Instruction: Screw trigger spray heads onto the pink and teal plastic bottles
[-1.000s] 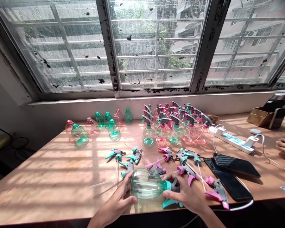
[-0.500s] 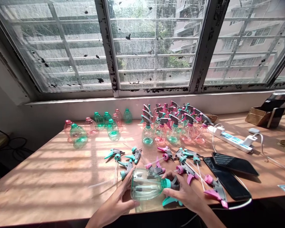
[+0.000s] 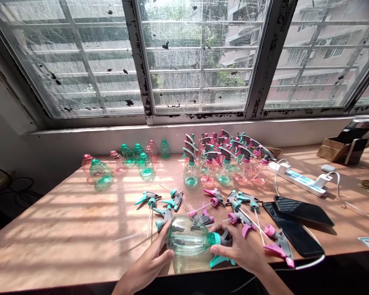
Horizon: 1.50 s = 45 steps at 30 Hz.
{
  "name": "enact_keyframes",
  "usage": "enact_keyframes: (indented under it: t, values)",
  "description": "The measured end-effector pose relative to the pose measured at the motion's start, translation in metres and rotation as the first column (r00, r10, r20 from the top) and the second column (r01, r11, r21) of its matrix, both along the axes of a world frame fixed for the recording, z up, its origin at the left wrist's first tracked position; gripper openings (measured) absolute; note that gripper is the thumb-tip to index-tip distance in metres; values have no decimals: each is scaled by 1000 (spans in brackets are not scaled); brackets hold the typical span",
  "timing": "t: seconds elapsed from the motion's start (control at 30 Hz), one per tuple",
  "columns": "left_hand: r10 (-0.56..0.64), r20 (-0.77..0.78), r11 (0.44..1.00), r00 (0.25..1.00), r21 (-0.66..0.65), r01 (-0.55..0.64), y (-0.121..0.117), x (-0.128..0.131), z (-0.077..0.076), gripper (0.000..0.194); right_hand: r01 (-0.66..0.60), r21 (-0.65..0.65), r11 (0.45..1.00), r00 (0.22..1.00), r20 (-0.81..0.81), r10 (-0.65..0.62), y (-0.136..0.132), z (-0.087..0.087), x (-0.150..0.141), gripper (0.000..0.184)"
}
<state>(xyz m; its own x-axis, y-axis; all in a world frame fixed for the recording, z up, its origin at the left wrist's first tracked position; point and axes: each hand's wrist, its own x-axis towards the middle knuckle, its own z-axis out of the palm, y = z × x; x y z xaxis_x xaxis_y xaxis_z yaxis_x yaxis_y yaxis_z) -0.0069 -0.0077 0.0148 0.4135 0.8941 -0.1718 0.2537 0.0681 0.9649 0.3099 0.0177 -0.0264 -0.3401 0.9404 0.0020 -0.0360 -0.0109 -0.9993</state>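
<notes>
A clear green spray bottle [image 3: 187, 239] lies sideways between my hands, just above the table's front edge. My left hand [image 3: 150, 262] is wrapped around its base, thumb in front. On the neck, my right hand [image 3: 238, 248] grips the trigger sprayer head [image 3: 215, 238], which has a teal collar and a grey body; its teal trigger [image 3: 219, 260] points down toward me. My right fingers hide part of the head. Just beyond the bottle lie loose sprayer heads, such as a teal one [image 3: 162, 216] near my left fingertips and a pink one [image 3: 243, 219] near my right hand.
Bottles fitted with sprayers [image 3: 209, 172] stand in rows by the window wall. Several headless bottles [image 3: 146, 166] stand at the back left. On the right are two phones [image 3: 306, 211], a white power strip [image 3: 298, 179] with cables, and a brown box [image 3: 330, 150].
The bottle has shifted slightly left and turned a little about its length. My left thumb has moved back toward its base. My right hand stays at the sprayer head.
</notes>
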Motion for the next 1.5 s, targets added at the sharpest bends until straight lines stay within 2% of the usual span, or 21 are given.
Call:
enact_keyframes:
  t: [0.33, 0.67, 0.97, 1.2, 1.5]
  values:
    - [45, 45, 998, 998, -48, -42, -1, 10, 7, 141, -2, 0, 1000, 999, -36, 2, 0, -2, -3, 49]
    - [31, 73, 999, 997, -38, -28, -2, 7, 4, 128, 10, 5, 1000, 998, -55, -9, 0, 5, -4, 50]
    - [-1, 101, 1000, 995, 11, 0, -2, 7, 3, 113, 71, 19, 997, 997, -23, -71, 0, 2, 0, 48]
    - [0, 93, 1000, 996, 12, -2, -1, 4, 1, 122, 48, -2, 999, 999, 14, -48, -1, -1, 1, 50]
    - [-11, 47, 999, 999, 51, 9, -1, 5, -2, 104, 4, -11, 1000, 999, 37, -4, -1, 16, 2, 51]
